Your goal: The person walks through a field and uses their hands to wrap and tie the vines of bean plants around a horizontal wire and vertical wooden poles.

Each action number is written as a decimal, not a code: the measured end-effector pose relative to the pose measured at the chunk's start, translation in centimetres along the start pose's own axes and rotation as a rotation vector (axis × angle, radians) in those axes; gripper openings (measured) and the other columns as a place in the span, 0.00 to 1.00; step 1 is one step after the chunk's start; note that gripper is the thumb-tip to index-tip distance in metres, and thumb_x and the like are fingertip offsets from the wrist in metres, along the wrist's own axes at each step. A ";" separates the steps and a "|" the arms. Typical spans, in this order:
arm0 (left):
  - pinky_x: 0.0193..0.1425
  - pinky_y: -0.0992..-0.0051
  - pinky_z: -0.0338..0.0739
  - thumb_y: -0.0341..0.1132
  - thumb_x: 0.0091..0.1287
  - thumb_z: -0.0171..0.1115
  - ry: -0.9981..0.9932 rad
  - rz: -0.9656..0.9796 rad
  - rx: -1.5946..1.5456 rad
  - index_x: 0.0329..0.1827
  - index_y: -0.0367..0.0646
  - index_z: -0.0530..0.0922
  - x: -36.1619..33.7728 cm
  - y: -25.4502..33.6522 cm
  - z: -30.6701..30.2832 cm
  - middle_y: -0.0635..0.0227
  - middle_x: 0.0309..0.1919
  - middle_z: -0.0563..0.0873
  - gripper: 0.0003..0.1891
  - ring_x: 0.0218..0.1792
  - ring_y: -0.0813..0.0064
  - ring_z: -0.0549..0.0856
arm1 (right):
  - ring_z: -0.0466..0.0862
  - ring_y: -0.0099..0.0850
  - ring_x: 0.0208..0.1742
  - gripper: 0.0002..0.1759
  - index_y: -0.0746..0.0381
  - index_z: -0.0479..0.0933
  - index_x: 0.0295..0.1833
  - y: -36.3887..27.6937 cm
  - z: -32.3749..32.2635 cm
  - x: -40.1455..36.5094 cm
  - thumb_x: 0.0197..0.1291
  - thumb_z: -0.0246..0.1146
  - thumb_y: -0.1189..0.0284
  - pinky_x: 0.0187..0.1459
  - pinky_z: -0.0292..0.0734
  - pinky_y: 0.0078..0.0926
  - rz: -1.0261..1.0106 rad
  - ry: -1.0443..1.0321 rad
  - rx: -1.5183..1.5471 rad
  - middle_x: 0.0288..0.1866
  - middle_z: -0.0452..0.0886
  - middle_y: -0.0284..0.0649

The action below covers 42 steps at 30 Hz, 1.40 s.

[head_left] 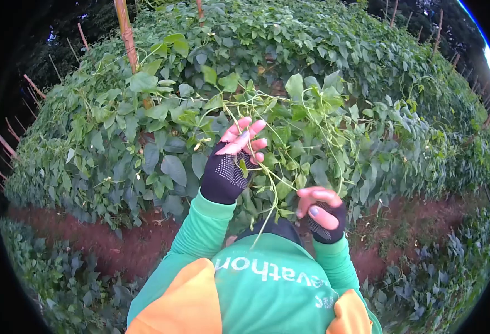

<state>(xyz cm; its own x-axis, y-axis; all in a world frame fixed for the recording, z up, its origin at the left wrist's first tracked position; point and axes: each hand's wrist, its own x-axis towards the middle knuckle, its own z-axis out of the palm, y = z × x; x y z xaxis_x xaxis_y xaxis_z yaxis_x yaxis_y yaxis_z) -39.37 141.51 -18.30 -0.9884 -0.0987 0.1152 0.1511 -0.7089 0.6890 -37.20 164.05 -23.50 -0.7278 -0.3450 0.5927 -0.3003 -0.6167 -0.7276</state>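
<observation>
Both hands wear dark fingerless gloves with light dots. My left hand (235, 158) is raised in front of the foliage, palm partly turned up, with its fingers curled around thin green vine stems (272, 181). Lower and to the right, my right hand (323, 214) has its fingers bent, thumb near the index finger, beside a stem that runs down from the vines. Whether it grips that stem is hard to make out. Tangled vine tips with leaves (295, 89) spread above and between the hands. One loose stem hangs over the green shirt (278, 278).
Dense climbing plants (311, 44) form a tall leafy row ahead. A wooden pole (126, 33) rises at the upper left, and more thin stakes stand at both sides. Reddish soil (100, 242) runs below the row, with low plants (77, 289) nearer to me.
</observation>
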 end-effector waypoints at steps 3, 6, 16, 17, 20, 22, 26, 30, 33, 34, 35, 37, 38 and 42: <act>0.43 0.72 0.80 0.32 0.71 0.49 -0.053 -0.069 -0.111 0.57 0.42 0.68 -0.6 0.2 -0.5 0.55 0.59 0.76 0.13 0.45 0.68 0.83 | 0.80 0.33 0.30 0.34 0.62 0.65 0.66 -0.6 -1.2 -0.9 0.48 0.57 0.81 0.37 0.77 0.31 -0.005 -0.040 0.170 0.53 0.78 0.54; 0.43 0.71 0.81 0.32 0.71 0.48 -0.060 -0.043 -0.136 0.57 0.42 0.69 -1.0 -0.2 -1.9 0.54 0.59 0.75 0.13 0.46 0.67 0.83 | 0.78 0.32 0.25 0.39 0.60 0.58 0.72 -1.6 -1.1 -1.0 0.49 0.58 0.77 0.32 0.74 0.28 0.020 0.017 0.333 0.52 0.79 0.52; 0.36 0.81 0.77 0.27 0.71 0.47 0.062 -0.019 -0.321 0.59 0.42 0.70 -3.7 0.7 -5.9 0.53 0.63 0.71 0.14 0.40 0.75 0.80 | 0.77 0.31 0.21 0.16 0.62 0.75 0.49 -2.8 -4.6 -2.5 0.52 0.59 0.73 0.24 0.70 0.29 -0.055 -0.243 0.497 0.37 0.81 0.51; 0.35 0.82 0.76 0.26 0.70 0.47 0.060 -0.037 -0.285 0.60 0.43 0.69 -4.0 0.6 -6.3 0.54 0.62 0.72 0.16 0.37 0.78 0.79 | 0.77 0.32 0.21 0.16 0.62 0.75 0.49 -3.0 -4.9 -2.3 0.53 0.59 0.73 0.25 0.70 0.28 -0.052 -0.193 0.414 0.37 0.81 0.51; 0.33 0.83 0.74 0.26 0.70 0.47 0.073 -0.096 -0.187 0.62 0.45 0.68 -4.8 0.4 -7.0 0.57 0.59 0.74 0.17 0.33 0.81 0.76 | 0.80 0.33 0.26 0.15 0.64 0.75 0.48 -3.5 -4.7 -1.0 0.54 0.57 0.74 0.29 0.73 0.27 -0.035 -0.111 0.285 0.37 0.81 0.51; 0.32 0.83 0.74 0.27 0.71 0.47 0.103 -0.102 -0.152 0.63 0.46 0.67 -5.4 0.4 -7.4 0.58 0.60 0.74 0.18 0.32 0.82 0.75 | 0.82 0.32 0.33 0.13 0.65 0.78 0.47 -3.8 -3.7 -0.1 0.55 0.57 0.76 0.36 0.75 0.28 0.155 0.047 -0.101 0.37 0.82 0.49; 0.31 0.83 0.72 0.29 0.70 0.49 0.206 -0.108 -0.013 0.64 0.46 0.68 -6.6 0.6 -8.3 0.58 0.60 0.75 0.19 0.31 0.83 0.76 | 0.81 0.31 0.38 0.12 0.65 0.80 0.46 -1.2 -1.6 3.7 0.56 0.58 0.77 0.41 0.75 0.27 0.354 -0.016 -0.363 0.38 0.83 0.45; 0.33 0.80 0.73 0.30 0.69 0.50 0.155 -0.122 0.071 0.61 0.42 0.68 -7.5 0.2 -9.3 0.55 0.58 0.77 0.17 0.32 0.81 0.78 | 0.81 0.32 0.39 0.11 0.62 0.81 0.46 4.8 -2.0 7.7 0.59 0.59 0.73 0.44 0.74 0.27 0.092 -0.181 -0.797 0.38 0.83 0.41; 0.31 0.80 0.72 0.30 0.67 0.53 0.164 -0.127 0.180 0.61 0.44 0.69 -7.9 -0.3 -9.5 0.53 0.58 0.76 0.18 0.30 0.81 0.78 | 0.81 0.38 0.40 0.11 0.60 0.80 0.45 9.5 -2.9 9.5 0.56 0.60 0.74 0.43 0.74 0.31 -0.056 -0.193 -0.984 0.38 0.82 0.43; 0.30 0.80 0.72 0.30 0.67 0.54 0.179 -0.125 0.232 0.61 0.42 0.69 -7.9 -0.2 -9.4 0.52 0.58 0.77 0.19 0.29 0.80 0.78 | 0.81 0.39 0.39 0.11 0.59 0.80 0.45 10.3 -2.8 10.2 0.55 0.60 0.76 0.42 0.75 0.33 -0.128 -0.201 -1.054 0.38 0.82 0.44; 0.30 0.79 0.72 0.31 0.67 0.54 0.161 -0.129 0.257 0.61 0.41 0.68 -7.9 -0.2 -9.5 0.51 0.57 0.77 0.19 0.29 0.80 0.78 | 0.80 0.42 0.38 0.14 0.58 0.79 0.45 10.4 -2.3 11.1 0.52 0.60 0.79 0.41 0.75 0.36 -0.141 -0.179 -0.999 0.38 0.81 0.45; 0.31 0.79 0.74 0.35 0.65 0.56 0.134 -0.142 0.329 0.62 0.36 0.66 -8.1 0.0 -9.6 0.50 0.57 0.77 0.23 0.31 0.77 0.80 | 0.80 0.43 0.38 0.15 0.58 0.78 0.45 10.6 -2.0 13.8 0.51 0.60 0.81 0.40 0.75 0.37 -0.306 -0.122 -1.071 0.37 0.81 0.45; 0.31 0.79 0.74 0.35 0.65 0.56 0.134 -0.141 0.324 0.62 0.36 0.66 -8.2 -0.1 -9.8 0.50 0.57 0.77 0.23 0.31 0.77 0.80 | 0.79 0.43 0.38 0.15 0.58 0.78 0.45 10.7 -1.9 15.2 0.50 0.59 0.83 0.40 0.74 0.37 -0.464 -0.067 -1.132 0.37 0.80 0.45; 0.29 0.80 0.73 0.33 0.68 0.54 0.099 -0.116 0.344 0.59 0.38 0.69 -8.7 -0.3 -10.3 0.50 0.56 0.78 0.18 0.29 0.78 0.80 | 0.80 0.44 0.42 0.12 0.56 0.78 0.42 10.6 -2.4 20.0 0.48 0.61 0.73 0.43 0.75 0.39 -0.183 -0.250 -1.576 0.38 0.81 0.42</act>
<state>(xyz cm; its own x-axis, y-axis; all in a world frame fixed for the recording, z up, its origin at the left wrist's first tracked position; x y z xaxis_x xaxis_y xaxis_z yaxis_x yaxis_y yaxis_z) -31.00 135.36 -26.92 -0.9932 -0.1109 -0.0362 0.0170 -0.4446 0.8956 -56.41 152.28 -20.22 -0.5459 -0.5510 0.6312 -0.7882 0.5932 -0.1640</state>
